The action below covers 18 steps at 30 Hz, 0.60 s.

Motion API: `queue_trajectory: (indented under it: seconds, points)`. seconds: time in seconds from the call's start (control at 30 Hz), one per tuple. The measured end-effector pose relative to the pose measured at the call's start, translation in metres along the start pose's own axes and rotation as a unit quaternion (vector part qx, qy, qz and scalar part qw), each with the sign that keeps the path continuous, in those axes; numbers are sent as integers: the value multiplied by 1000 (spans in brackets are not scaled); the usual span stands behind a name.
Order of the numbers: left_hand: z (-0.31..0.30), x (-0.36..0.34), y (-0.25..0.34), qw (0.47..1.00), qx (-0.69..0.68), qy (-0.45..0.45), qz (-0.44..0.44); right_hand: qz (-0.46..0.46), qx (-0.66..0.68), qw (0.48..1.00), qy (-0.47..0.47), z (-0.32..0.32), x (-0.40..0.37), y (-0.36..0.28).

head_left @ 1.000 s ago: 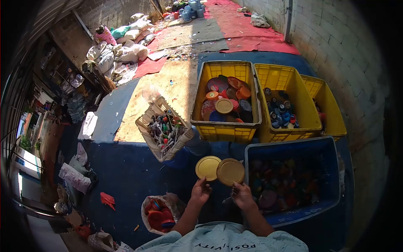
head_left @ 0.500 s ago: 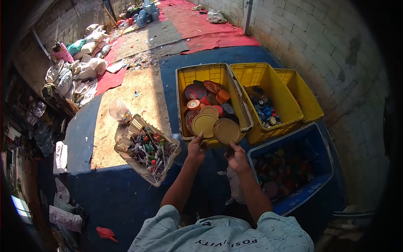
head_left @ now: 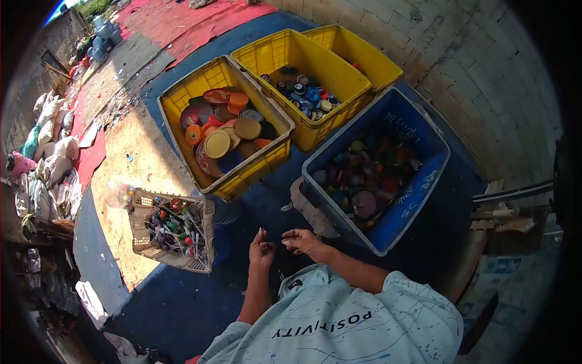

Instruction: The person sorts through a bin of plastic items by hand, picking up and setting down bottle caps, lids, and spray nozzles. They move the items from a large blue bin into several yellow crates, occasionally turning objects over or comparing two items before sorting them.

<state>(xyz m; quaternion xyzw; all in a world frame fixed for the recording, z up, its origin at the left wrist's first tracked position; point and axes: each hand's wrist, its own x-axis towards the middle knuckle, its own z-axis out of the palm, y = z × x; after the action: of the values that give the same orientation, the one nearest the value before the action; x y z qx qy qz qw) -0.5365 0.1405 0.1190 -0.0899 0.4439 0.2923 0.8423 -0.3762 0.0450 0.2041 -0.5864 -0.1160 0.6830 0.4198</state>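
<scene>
My left hand (head_left: 262,250) is raised in front of my shirt, holding nothing, with one finger pointing up and the others loosely bent. Close beside it is my right hand (head_left: 302,242), also bare of any object, its fingers partly bent and apart. Ahead of both hands stands a yellow crate (head_left: 276,151) of large lids. A gold lid (head_left: 217,145) and a brownish-gold lid (head_left: 247,128) lie on top of its pile, near an orange lid (head_left: 239,100). To the right, a blue crate (head_left: 388,246) holds many small caps, much of them in shadow.
A second yellow crate (head_left: 339,115) contains blue, white and dark caps; a third yellow crate (head_left: 379,64) stands behind it. At left is a cream basket (head_left: 140,221) of mixed small plastic pieces, with a clear jar (head_left: 117,194) beside it. Sacks (head_left: 60,155) lie along the left wall.
Both hands have let go of the gold lids, which now lie in the yellow crate, and have drawn back toward my body. My view has turned right.
</scene>
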Motion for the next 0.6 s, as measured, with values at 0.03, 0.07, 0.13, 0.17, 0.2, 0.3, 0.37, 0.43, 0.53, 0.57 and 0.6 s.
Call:
queue_trajectory:
  seconds: [0.03,0.07,0.13,0.17,0.2,0.3,0.37,0.43,0.53,0.57,0.6]
  points:
    - [2,-6,-11,1000,21,8,-6,15,1,1000,-1,-8,-12,7]
    - [5,-12,-24,999,41,15,-13,14,-2,1000,-13,-17,-21,12]
    - [20,-23,-46,996,88,31,-3,-15,-24,999,-23,-27,-47,1]
    - [29,-22,-52,995,96,3,8,-30,-38,998,-30,-34,-56,-7]
    - [37,-18,-55,994,102,-25,21,-64,-40,996,-44,-42,-60,-10]
    - [100,-23,-73,976,150,-62,146,-176,-47,979,-87,-80,-78,-39]
    - [135,-24,-84,963,159,-91,196,-207,-56,973,-84,-117,-97,-60]
    - [172,-33,-106,949,146,-111,257,-214,-71,971,-82,-164,-117,-81]
    - [197,-18,-161,932,108,-140,315,-271,-38,957,-97,-254,-128,-84]
    - [197,-18,-184,931,97,-140,323,-270,-37,958,-91,-283,-140,-84]
    - [203,-14,-211,941,83,-120,304,-232,6,969,-85,-315,-151,-84]
